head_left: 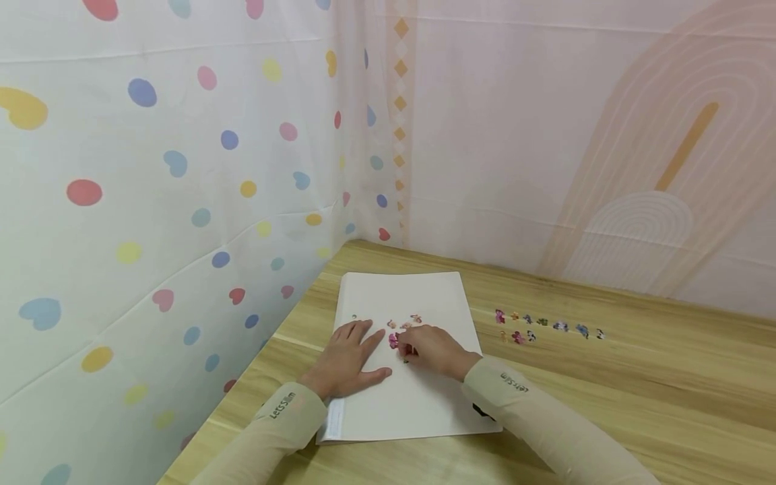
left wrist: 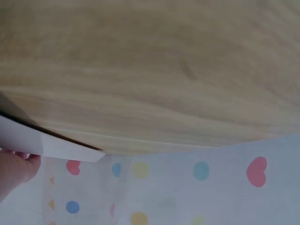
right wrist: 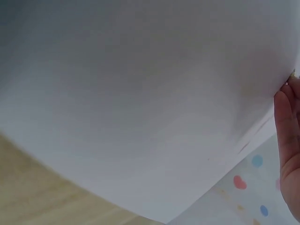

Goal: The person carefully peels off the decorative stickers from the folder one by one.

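Note:
My left hand (head_left: 347,360) lies spread on a white sheet stack or pad (head_left: 424,411), over its left side. The right hand (head_left: 433,350) has its fingers curled, fingertips pinching at a small pink butterfly-like sticker (head_left: 393,341) on the white surface. Several small orange-pink stickers (head_left: 405,326) sit just beyond it. A tiny greenish dot (head_left: 354,316) is above the left fingers. In the right wrist view, the curled fingers (right wrist: 287,122) meet the white sheet at the far right, a small yellowish bit at their tips. The left wrist view catches fingers (left wrist: 18,168) at the pad's edge.
Two rows of small colourful stickers (head_left: 560,326) lie on the wooden table (head_left: 667,377) right of the pad. A black mark (head_left: 483,411) shows at the pad's lower right, partly under the right sleeve. A dotted curtain (head_left: 182,222) hangs along the left table edge.

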Demonstrator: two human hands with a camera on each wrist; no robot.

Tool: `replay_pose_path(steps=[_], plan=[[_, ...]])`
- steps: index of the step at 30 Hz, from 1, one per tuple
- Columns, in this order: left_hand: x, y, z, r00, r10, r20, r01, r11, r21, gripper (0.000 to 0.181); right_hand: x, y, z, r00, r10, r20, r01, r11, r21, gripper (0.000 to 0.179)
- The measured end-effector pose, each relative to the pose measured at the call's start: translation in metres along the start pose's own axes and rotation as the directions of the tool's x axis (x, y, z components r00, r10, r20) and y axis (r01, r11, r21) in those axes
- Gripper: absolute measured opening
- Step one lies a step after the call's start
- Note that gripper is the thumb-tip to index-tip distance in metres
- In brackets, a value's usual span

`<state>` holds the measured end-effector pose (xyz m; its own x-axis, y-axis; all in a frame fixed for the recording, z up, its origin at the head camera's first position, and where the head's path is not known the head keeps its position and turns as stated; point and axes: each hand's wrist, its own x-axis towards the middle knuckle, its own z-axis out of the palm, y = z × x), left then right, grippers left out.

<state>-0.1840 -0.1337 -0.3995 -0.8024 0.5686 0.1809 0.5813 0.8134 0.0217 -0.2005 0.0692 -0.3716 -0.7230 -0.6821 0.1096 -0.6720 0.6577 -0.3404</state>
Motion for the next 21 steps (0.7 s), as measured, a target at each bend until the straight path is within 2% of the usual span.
replay_pose_path(steps=[5, 9, 16, 21], plan=[[0.0, 0.0, 0.0, 1.0, 0.0, -0.003, 0.0, 1.0, -0.011, 0.068, -0.004, 0.005, -0.002, 1.0, -0.022, -0.02, 0.025, 0.993, 0.119, 0.013], [0.0, -0.001, 0.001, 1.0, -0.001, -0.004, 0.001, 1.0, -0.011, 0.068, -0.009, 0.01, -0.004, 0.999, -0.012, -0.051, 0.024, 0.966, 0.256, 0.013], [0.0, 0.0, 0.001, 1.0, -0.014, 0.008, 0.014, 1.0, -0.014, 0.07, -0.017, 0.017, -0.008, 0.993, 0.105, -0.06, -0.073, 0.916, 0.395, 0.009], [0.0, 0.0, 0.002, 1.0, -0.023, 0.011, 0.023, 1.0, -0.019, 0.07, -0.026, 0.025, -0.013, 0.973, 0.217, -0.079, -0.15, 0.853, 0.499, 0.005]])
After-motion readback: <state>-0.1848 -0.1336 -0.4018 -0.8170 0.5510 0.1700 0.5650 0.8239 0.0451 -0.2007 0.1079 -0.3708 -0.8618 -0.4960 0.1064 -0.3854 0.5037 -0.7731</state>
